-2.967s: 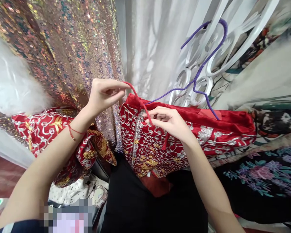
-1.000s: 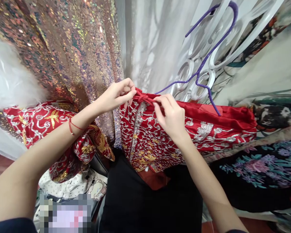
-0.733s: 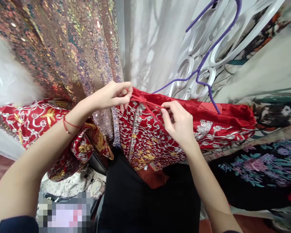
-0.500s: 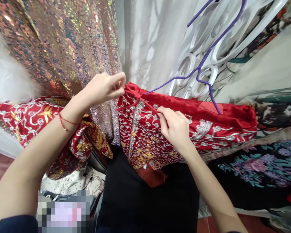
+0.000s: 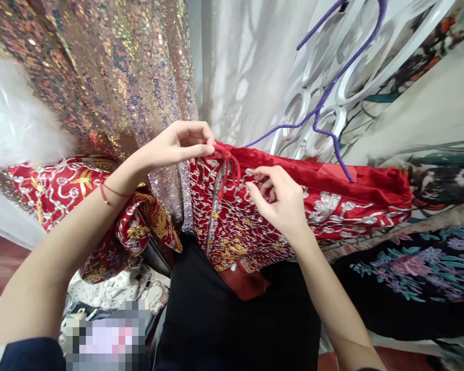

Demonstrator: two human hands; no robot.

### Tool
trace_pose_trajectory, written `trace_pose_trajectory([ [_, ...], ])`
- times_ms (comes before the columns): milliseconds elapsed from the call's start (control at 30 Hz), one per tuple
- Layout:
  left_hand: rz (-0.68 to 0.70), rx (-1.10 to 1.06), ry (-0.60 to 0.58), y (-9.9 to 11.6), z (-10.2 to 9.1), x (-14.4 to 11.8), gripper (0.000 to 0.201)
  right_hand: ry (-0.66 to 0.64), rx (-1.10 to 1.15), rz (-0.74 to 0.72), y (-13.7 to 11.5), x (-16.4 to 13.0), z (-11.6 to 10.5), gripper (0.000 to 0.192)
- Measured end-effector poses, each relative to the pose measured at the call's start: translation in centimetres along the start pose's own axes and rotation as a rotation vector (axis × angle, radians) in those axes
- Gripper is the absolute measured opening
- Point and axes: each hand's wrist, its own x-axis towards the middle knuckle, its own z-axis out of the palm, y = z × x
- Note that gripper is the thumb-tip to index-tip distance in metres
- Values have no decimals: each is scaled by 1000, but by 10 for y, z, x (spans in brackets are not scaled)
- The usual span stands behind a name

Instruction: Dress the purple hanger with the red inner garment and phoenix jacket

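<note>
A red embroidered skirt with silver and gold pattern lies across my lap, its red satin waistband along the top. My left hand pinches the red drawstring at the waistband's left end, thumb against fingertips. From there the cord hangs in a loop over the embroidery. Just right of the loop, my right hand hovers with thumb and forefinger apart, holding nothing. A purple hanger reaches into the open waist, and its lower ends are hidden inside the skirt.
Another red embroidered garment lies beneath my left forearm. A sequined curtain hangs at the back left, beside white fluffy material. Behind the hanger stands a white ornamental frame. Black floral fabric lies at the right.
The cord, stretched between both hands before, now hangs slack in a loop. My right hand has let go of its end; my left hand has shifted slightly right and down.
</note>
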Motion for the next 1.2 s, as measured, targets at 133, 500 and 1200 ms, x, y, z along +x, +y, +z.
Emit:
trace_pose_trajectory([
  [133, 9, -88, -64, 1, -2, 0, 31, -40, 35, -60, -17, 25, 16, 38],
  [500, -10, -48, -69, 1, -1, -2, 33, -70, 687, 219, -19, 39, 38, 18],
  [1200, -165, -36, -315, -2, 3, 1, 36, 66, 570, 190, -33, -9, 51, 6],
])
